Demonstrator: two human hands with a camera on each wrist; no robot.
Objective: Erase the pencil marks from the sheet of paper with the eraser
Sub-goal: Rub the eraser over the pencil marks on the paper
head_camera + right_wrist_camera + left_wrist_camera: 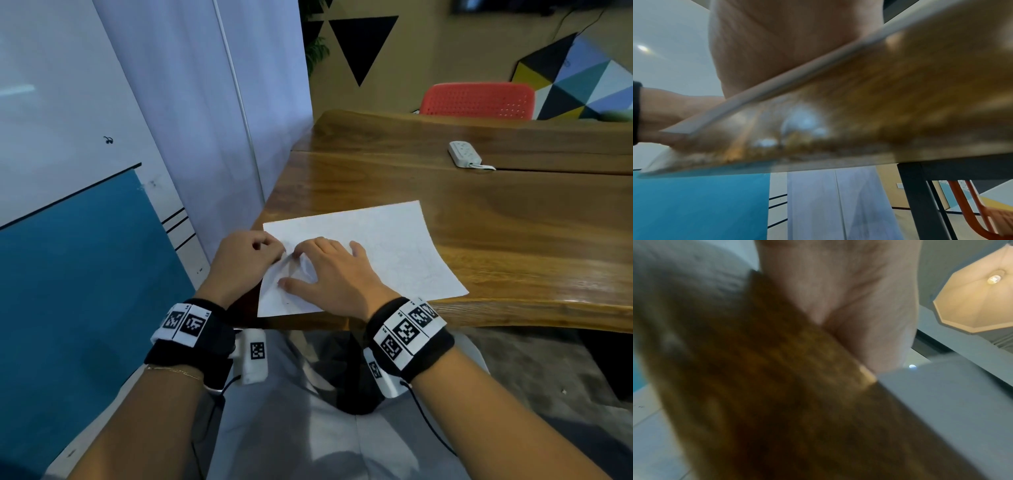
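Note:
A white sheet of paper lies at the near left corner of the wooden table. My left hand sits at the sheet's left edge with curled fingers that pinch the paper, which buckles up in a crease there. Beside it my right hand lies on the sheet with thumb and fingers spread, pressing it down. No eraser shows in any view, and the pencil marks are too faint to make out. The wrist views show only palm, blurred table edge and the paper's edge.
A white power strip lies on the table's far side, and a red chair stands behind it. A white and blue wall panel runs close along the left. A dark table leg stands below the edge.

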